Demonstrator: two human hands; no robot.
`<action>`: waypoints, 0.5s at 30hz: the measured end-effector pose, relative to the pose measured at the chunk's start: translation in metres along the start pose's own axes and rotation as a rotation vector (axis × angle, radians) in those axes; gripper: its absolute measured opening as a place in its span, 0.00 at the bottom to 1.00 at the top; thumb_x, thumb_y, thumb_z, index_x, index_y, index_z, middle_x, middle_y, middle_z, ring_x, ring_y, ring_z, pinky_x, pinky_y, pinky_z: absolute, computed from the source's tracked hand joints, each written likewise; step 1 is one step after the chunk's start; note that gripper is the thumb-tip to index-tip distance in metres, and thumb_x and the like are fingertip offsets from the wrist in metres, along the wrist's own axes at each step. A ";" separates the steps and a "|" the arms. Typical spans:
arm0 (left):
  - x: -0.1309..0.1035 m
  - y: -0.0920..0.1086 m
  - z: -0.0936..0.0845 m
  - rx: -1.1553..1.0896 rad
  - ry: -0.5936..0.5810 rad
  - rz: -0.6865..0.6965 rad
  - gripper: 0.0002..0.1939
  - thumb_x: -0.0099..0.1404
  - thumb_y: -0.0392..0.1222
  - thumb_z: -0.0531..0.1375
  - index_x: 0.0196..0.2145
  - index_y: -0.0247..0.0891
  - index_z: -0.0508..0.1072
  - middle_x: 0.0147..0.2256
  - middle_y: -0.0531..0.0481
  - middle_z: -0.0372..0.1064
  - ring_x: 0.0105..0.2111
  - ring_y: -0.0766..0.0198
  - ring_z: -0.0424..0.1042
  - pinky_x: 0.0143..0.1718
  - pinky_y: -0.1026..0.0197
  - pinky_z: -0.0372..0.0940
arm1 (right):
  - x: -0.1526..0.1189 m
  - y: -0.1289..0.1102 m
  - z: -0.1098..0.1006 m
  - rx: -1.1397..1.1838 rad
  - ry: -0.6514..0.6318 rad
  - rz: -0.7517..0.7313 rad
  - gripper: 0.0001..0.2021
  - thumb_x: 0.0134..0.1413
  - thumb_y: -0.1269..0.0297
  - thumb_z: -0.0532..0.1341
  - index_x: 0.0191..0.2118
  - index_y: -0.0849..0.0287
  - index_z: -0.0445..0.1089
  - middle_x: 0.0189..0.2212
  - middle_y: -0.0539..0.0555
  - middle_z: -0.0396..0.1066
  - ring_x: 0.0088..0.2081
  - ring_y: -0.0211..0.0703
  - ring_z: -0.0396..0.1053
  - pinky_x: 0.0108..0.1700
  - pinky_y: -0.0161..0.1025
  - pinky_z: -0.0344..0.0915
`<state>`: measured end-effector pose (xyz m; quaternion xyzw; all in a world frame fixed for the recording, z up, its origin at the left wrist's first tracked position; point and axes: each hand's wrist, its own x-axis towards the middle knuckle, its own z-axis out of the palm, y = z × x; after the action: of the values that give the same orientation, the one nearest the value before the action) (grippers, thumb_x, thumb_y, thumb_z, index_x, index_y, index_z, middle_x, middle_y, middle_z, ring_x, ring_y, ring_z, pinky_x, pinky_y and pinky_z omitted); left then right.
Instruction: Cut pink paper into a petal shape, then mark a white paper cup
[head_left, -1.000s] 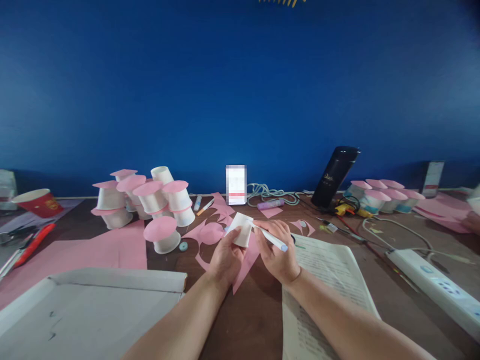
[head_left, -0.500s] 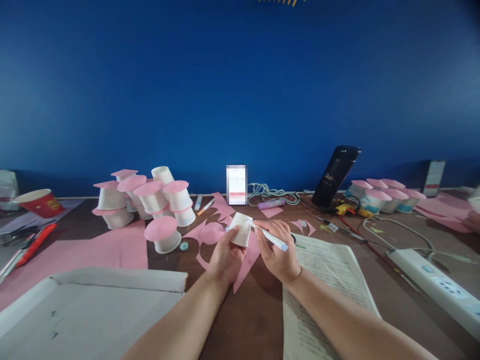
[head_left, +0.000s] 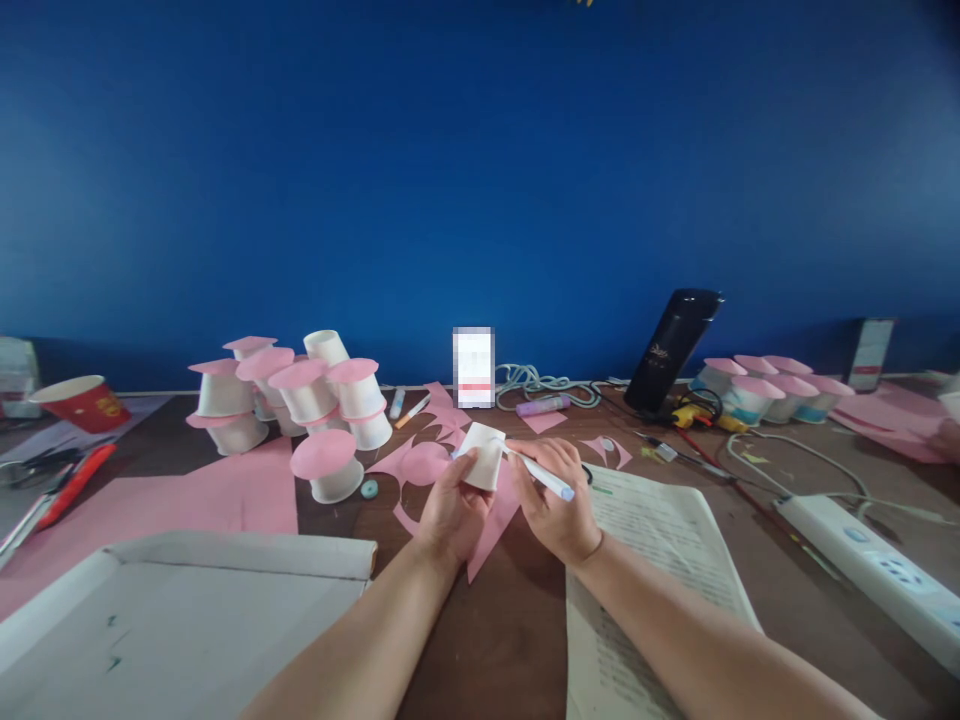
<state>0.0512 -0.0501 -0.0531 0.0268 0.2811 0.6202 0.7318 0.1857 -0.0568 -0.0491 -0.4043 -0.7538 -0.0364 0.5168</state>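
Observation:
My left hand (head_left: 454, 515) is closed around a small white paper cup (head_left: 482, 458), which it holds tilted above the table. In my right hand (head_left: 556, 500) is a white marker pen (head_left: 546, 476) with a pale blue end. The pen's far tip meets the cup's side, or lies very close to it; the exact contact is too small to tell. Below the hands lie pink paper scraps (head_left: 491, 535) with round cut-outs and a pink paper disc (head_left: 424, 464). Under my right forearm rests a printed sheet (head_left: 667, 530).
Stacked white cups with pink paper tops (head_left: 300, 390) stand at the left, beside a red cup (head_left: 82, 402). A white box lid (head_left: 225, 610) lies front left. Towards the right are a black bottle (head_left: 671, 350), more covered cups (head_left: 784, 395), and a power strip (head_left: 874, 570) with cables.
Almost nothing differs. Both hands keep the same hold on the cup and the pen, and the view has shifted very slightly.

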 end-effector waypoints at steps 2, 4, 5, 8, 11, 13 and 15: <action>0.000 0.000 -0.001 -0.002 -0.002 -0.001 0.06 0.59 0.30 0.61 0.36 0.32 0.74 0.35 0.45 0.76 0.34 0.65 0.76 0.38 0.66 0.70 | 0.000 -0.001 0.000 0.004 -0.002 -0.002 0.08 0.60 0.68 0.57 0.44 0.56 0.69 0.35 0.53 0.74 0.37 0.43 0.70 0.47 0.45 0.60; 0.001 0.000 -0.001 -0.001 -0.011 -0.001 0.05 0.59 0.30 0.61 0.35 0.32 0.74 0.34 0.45 0.76 0.35 0.65 0.76 0.38 0.66 0.71 | 0.000 -0.002 0.000 0.010 -0.005 -0.004 0.08 0.60 0.68 0.57 0.43 0.56 0.69 0.35 0.53 0.74 0.37 0.43 0.70 0.46 0.45 0.60; 0.002 0.000 -0.001 0.000 -0.011 0.002 0.05 0.59 0.30 0.61 0.35 0.32 0.73 0.34 0.45 0.76 0.35 0.65 0.76 0.39 0.66 0.71 | 0.000 -0.002 0.000 0.012 -0.005 -0.005 0.08 0.60 0.69 0.57 0.43 0.56 0.70 0.34 0.52 0.74 0.37 0.43 0.70 0.46 0.45 0.60; 0.003 -0.001 -0.003 0.000 -0.018 0.003 0.06 0.59 0.30 0.61 0.36 0.31 0.73 0.34 0.45 0.76 0.34 0.66 0.75 0.38 0.66 0.70 | 0.000 -0.004 0.000 0.017 -0.011 -0.003 0.07 0.59 0.69 0.57 0.43 0.56 0.70 0.34 0.52 0.74 0.36 0.42 0.70 0.46 0.45 0.60; 0.004 -0.001 -0.004 -0.002 -0.034 -0.003 0.05 0.59 0.30 0.61 0.35 0.31 0.73 0.34 0.45 0.76 0.34 0.66 0.75 0.38 0.66 0.70 | 0.000 -0.004 0.000 0.019 -0.025 0.000 0.08 0.60 0.68 0.57 0.44 0.56 0.70 0.34 0.53 0.74 0.37 0.43 0.70 0.47 0.45 0.60; 0.004 0.000 -0.004 -0.005 -0.037 -0.006 0.04 0.59 0.30 0.61 0.34 0.31 0.73 0.34 0.46 0.76 0.33 0.66 0.75 0.38 0.66 0.70 | 0.000 -0.005 0.000 0.016 -0.028 -0.003 0.09 0.60 0.68 0.56 0.45 0.56 0.70 0.34 0.53 0.74 0.37 0.43 0.70 0.47 0.45 0.60; 0.003 0.000 -0.004 -0.006 -0.034 -0.008 0.04 0.59 0.30 0.61 0.34 0.31 0.73 0.33 0.46 0.76 0.32 0.66 0.75 0.37 0.66 0.70 | 0.000 -0.005 0.000 0.010 -0.026 -0.008 0.09 0.60 0.67 0.56 0.44 0.56 0.71 0.34 0.53 0.75 0.37 0.43 0.71 0.47 0.45 0.60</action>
<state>0.0499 -0.0484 -0.0577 0.0341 0.2666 0.6176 0.7391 0.1823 -0.0604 -0.0477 -0.3993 -0.7621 -0.0296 0.5088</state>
